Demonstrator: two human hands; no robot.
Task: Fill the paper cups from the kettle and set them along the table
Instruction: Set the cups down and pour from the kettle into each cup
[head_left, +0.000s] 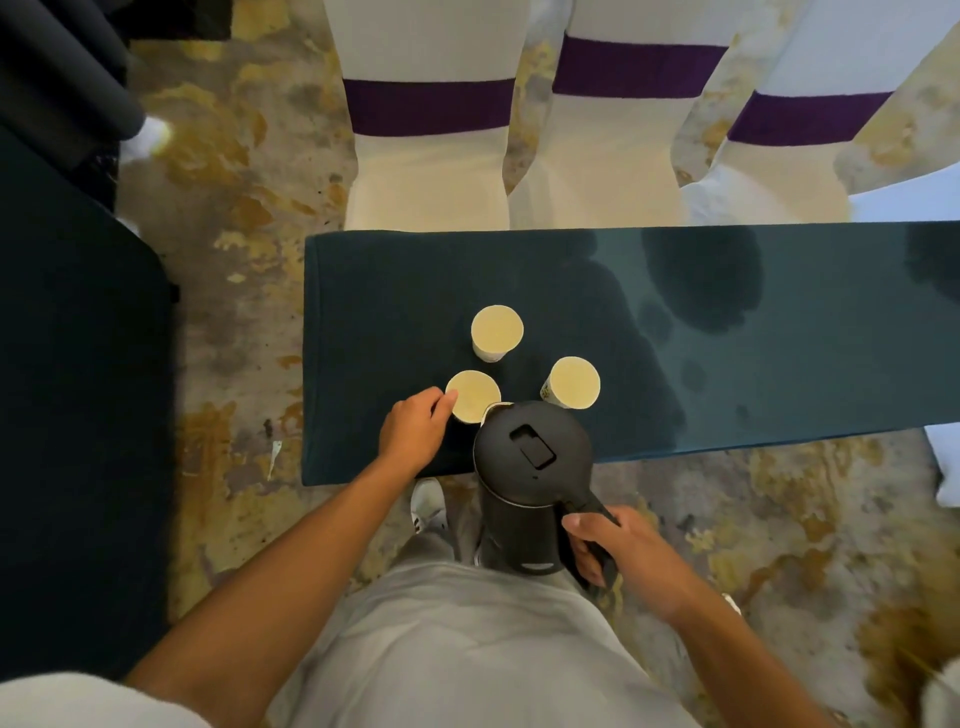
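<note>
Head view, looking straight down: a black kettle (530, 457) is held over the near edge of the counter (727, 374), its lid toward the camera and its spout end just beside the rim of the nearest paper cup (472, 396). The right hand (618, 551) has its fingers (584, 558) curled fully round the kettle's black handle at the lower right of the body, in a closed grip. The kettle leans a little forward toward the cups; whether any water is leaving it cannot be told.

That nearest cup stands upright near the counter's front left corner. The left hand (413, 431) is at its left side, fingers (441, 402) partly bent with the tips touching or all but touching the cup's wall; the grip is loose rather than closed, and whether it truly clasps the cup cannot be told. A second cup (497, 331) stands farther back, apart from the first, and a third cup (574, 389) stands to the right, just beyond the kettle's lid. All three show pale yellowish interiors from above; how full they are is not clear.

The counter is covered in dark teal cloth, with darker blotches (701, 291) spread across its right half. Behind it stand three chairs in white covers with purple bands (428, 106). The floor (223, 171) is carpet mottled in gold and grey. A dark surface (78, 364) fills the left side. The person's grey shirt (467, 649) and a white shoe (428, 506) show below.
</note>
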